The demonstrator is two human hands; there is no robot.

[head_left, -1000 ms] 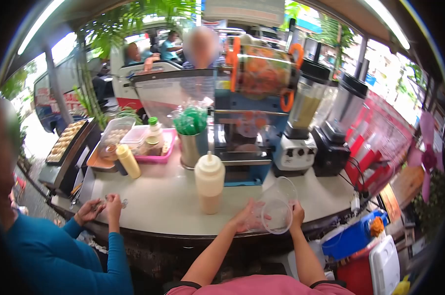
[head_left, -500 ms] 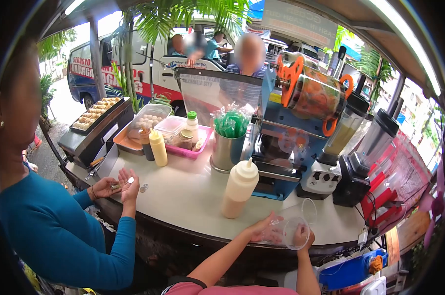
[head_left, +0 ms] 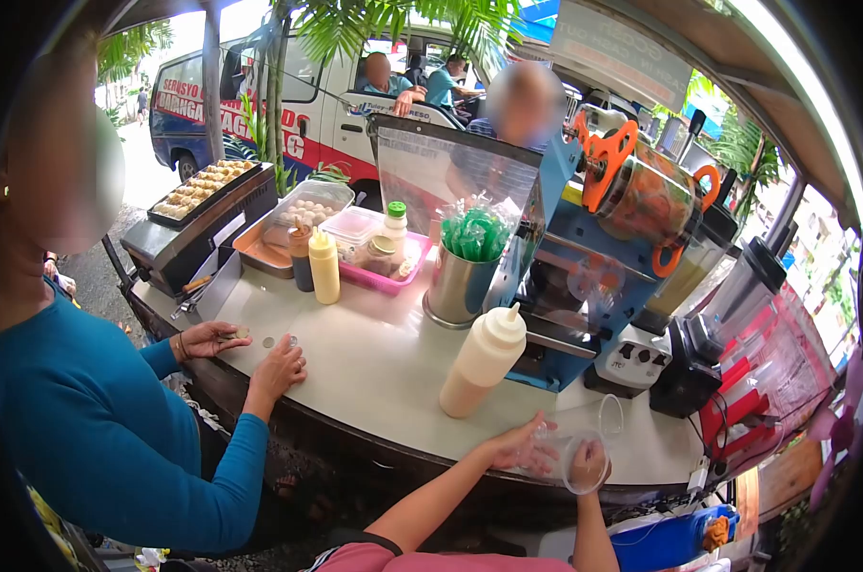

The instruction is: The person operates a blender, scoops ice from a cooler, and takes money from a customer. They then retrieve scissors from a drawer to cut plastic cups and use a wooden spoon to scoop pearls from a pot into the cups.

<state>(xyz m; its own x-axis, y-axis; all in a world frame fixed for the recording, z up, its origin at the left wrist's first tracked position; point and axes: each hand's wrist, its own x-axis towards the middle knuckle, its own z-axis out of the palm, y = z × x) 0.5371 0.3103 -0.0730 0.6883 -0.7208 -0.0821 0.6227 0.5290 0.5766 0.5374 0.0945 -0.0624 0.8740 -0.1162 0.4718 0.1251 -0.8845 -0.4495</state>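
Note:
A clear plastic cup (head_left: 572,465) is tipped on its side at the counter's front edge, its rim facing me. My right hand (head_left: 588,462) is at the rim with curled fingers, partly seen through the plastic. My left hand (head_left: 522,448), fingers spread, is by the cup's other end; whether it touches is hard to see. Just behind, a second clear round rim (head_left: 610,415) shows above the counter (head_left: 374,381). A squeeze bottle of pale sauce (head_left: 482,367) stands upright beyond my left hand.
At left, a co-worker in a teal sleeve (head_left: 226,491) handles coins (head_left: 269,341) on the counter. Behind are two sauce bottles (head_left: 324,272), a pink tray (head_left: 407,272), a metal canister of green-wrapped items (head_left: 450,291), a blue machine (head_left: 546,367) and blenders (head_left: 684,367).
The co-worker's nearer hand has turned over and lowered to the coins on the counter. The view has shifted slightly. My hands and the cup keep nearly the same pose.

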